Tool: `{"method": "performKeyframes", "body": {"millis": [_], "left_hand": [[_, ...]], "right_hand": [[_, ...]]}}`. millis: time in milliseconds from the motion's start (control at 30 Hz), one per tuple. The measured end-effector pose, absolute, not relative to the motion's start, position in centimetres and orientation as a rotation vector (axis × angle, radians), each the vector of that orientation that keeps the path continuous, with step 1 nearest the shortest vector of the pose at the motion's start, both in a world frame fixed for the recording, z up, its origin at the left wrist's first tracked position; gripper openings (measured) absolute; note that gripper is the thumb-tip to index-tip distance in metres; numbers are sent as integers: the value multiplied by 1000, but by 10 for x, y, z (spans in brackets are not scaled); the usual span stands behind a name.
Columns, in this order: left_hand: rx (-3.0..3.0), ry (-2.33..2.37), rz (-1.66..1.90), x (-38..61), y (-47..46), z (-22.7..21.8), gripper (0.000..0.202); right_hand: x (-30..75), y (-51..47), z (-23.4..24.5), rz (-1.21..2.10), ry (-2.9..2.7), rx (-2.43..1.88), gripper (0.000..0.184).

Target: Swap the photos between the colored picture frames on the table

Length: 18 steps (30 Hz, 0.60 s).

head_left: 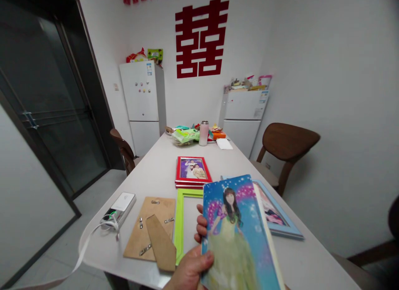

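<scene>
A thick stack of photo prints [232,240] is held upright and slightly tilted over the near side of the table. Its top print shows a person in a pale green gown against a blue sparkly background. My left hand [190,267] grips the lower left edge, its thumb pressed on the front. Fingertips curling round the left edge from behind appear to be those of my right hand [201,224]; the rest of it is hidden by the stack. Just behind lies an empty lime-green frame [179,227]. Left of that is a brown frame backing board [137,240] with metal clips and a stand leg.
Red-framed photos [191,183] are stacked mid-table; a light-blue frame [288,232] lies right. A white device with a cable [123,202] sits left. A pink bottle [203,134] and snack bags [186,136] stand far back. Chairs [288,142] flank the table.
</scene>
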<state>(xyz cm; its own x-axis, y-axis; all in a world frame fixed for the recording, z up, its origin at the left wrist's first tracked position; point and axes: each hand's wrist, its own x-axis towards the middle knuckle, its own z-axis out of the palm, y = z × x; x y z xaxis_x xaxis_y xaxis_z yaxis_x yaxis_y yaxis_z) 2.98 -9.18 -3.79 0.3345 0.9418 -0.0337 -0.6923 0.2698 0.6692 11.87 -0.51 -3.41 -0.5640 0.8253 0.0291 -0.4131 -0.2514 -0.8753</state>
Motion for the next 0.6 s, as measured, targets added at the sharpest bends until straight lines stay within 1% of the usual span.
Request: {"method": "performKeyframes", "body": {"millis": [100,233,300,367,433,500,600], "left_hand": [[773,699,1107,27,-92,-33,44],[968,1060,1266,-1,-88,-29,31],[1075,1259,1371,-21,-85,-33,28],[1226,1519,1376,-36,-84,-39,30],[1365,1710,1276,-43,-85,-44,35],[1476,1804,1149,-42,-87,-47,39],[1617,1849,1005,-35,-89,-51,44]], "right_hand": [[124,-3,-26,1976,-1060,-638,30],[137,4,-14,2012,-1003,-803,27],[144,12,-17,1922,-1017,-914,25],[149,21,-27,1764,-1073,-1051,21],[149,29,-38,1607,-1181,-1178,16],[146,35,-48,1495,-1277,-1244,15],[136,39,-56,1411,-1354,-1278,20]]}}
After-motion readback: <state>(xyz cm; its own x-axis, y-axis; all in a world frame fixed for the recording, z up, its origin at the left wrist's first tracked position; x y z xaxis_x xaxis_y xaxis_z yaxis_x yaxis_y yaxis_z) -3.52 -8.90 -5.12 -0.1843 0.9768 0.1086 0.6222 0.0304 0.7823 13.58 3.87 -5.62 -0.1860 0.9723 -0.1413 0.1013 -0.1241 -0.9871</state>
